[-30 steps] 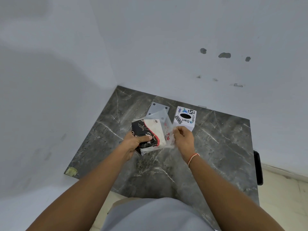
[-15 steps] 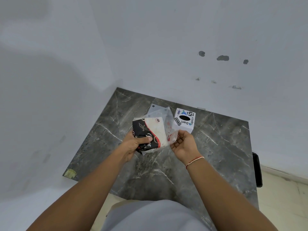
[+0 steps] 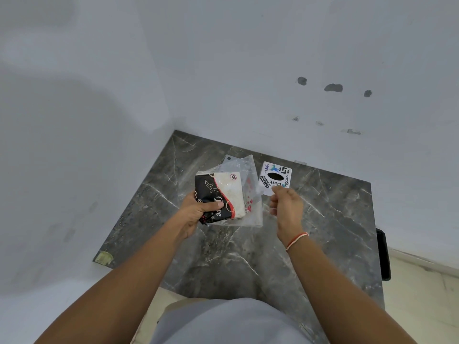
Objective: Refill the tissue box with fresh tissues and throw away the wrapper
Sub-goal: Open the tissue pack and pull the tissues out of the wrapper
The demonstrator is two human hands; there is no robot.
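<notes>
Both your hands work above the dark marble table (image 3: 323, 219). Your right hand (image 3: 288, 207) hides the near edge of the tissue box (image 3: 275, 177); its curled fingers pinch a clear wrapper (image 3: 250, 194) corner. Your left hand (image 3: 196, 212) grips the tissue pack (image 3: 218, 197), long axis pointing away from you. Since a moment ago, the wrapper has pulled wider open.
</notes>
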